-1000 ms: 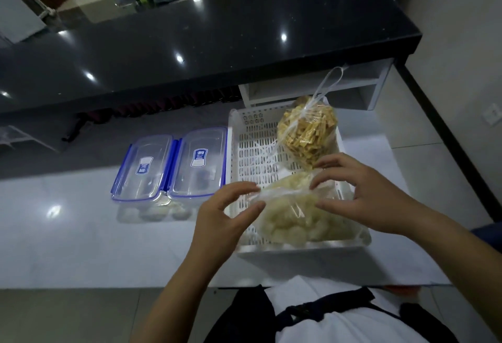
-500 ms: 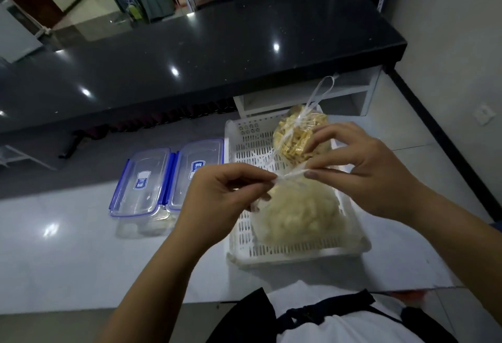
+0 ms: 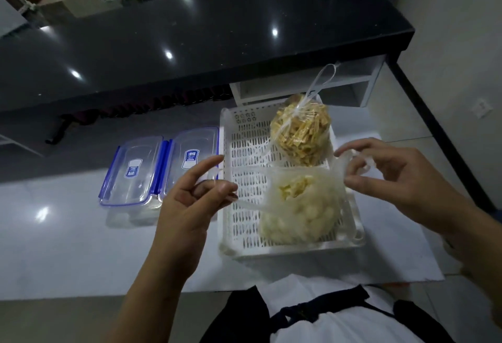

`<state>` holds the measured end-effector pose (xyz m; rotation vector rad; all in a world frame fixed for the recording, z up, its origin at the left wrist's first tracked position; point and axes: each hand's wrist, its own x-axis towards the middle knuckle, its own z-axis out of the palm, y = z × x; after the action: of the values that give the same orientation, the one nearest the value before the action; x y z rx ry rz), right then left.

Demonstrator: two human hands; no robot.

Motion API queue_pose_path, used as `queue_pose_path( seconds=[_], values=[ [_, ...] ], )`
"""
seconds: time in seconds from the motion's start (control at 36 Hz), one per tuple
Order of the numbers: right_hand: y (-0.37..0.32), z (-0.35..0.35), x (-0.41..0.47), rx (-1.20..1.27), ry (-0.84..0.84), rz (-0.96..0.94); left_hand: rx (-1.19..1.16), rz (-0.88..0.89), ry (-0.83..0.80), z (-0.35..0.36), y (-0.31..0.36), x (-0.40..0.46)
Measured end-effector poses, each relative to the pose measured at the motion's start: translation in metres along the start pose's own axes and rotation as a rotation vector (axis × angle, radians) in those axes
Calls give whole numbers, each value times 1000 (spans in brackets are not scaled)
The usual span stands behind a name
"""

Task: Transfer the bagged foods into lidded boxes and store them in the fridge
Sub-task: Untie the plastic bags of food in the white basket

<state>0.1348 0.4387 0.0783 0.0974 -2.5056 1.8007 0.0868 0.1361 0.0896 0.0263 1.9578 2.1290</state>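
A white slotted basket [image 3: 245,244] stands on the white counter in front of me. In its near half lies a clear bag of pale round food pieces [image 3: 298,206], its mouth pulled open. My left hand [image 3: 190,201] pinches the bag's left handle and my right hand [image 3: 388,177] pinches the right handle, the two spread apart. Behind it in the basket sits a knotted bag of yellow-brown sticks [image 3: 301,136], handles standing up. Two clear lidded boxes [image 3: 135,174] [image 3: 193,157] with blue clips lie side by side left of the basket, lids closed.
A long black counter [image 3: 190,43] runs across behind the white counter. A white open shelf unit [image 3: 307,89] sits under its right end. A grey wall [image 3: 461,43] with a socket is at the right. My dark apron is at the bottom edge.
The knot of the near bag has come undone. My hands have drawn apart, each with a handle, and the bag's mouth is now open.
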Motion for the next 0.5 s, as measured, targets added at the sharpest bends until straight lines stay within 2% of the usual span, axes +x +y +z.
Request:
queue_pose_path(
  seconds=[0.17, 0.22, 0.33, 0.42, 0.47, 0.5],
  values=[
    [-24, -6, 13, -241, 108, -192, -165, 39, -119, 5, 15, 6],
    [-25, -10, 17, -325, 230, -274, -255, 15, -204, 4, 19, 9],
    [-21, -7, 24, -481, 577, -420, -492, -65, -488, 1, 27, 11],
    [-22, -3, 27, -433, 732, -484, -673, -80, -664, -3, 33, 14],
    [-24, -4, 27, -216, 730, -463, -764, -56, -731, -8, 39, 16],
    [-27, -5, 28, -38, 704, -387, -750, -32, -717, -11, 43, 18]
  ],
)
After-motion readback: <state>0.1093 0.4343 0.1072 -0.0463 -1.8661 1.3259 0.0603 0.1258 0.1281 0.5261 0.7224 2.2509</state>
